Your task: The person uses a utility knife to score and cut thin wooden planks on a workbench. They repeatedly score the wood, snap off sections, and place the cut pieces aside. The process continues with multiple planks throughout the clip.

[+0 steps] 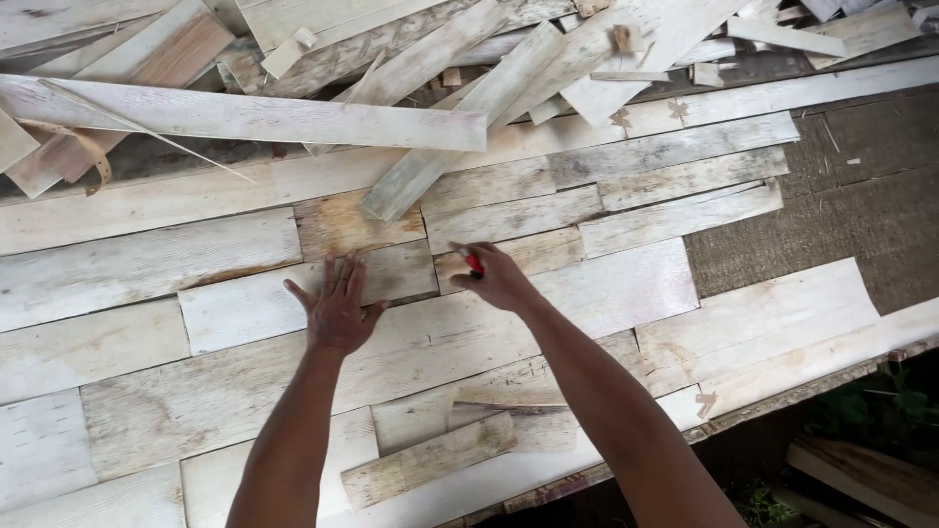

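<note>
My left hand (335, 309) lies flat, fingers spread, on a pale wooden plank (230, 311) that is part of a surface of fitted boards. My right hand (496, 278) is closed around a small red marker or pencil (473, 262), its tip touching the board at the gap between two planks (435, 264). The hands are a short way apart, right hand slightly farther from me.
A heap of loose weathered boards (411, 59) lies across the far side, one long plank (245, 119) on top. A short loose board (427, 458) rests near my arms. Bare brown panel (841, 196) shows at right; the near edge drops to ground with plants (880, 411).
</note>
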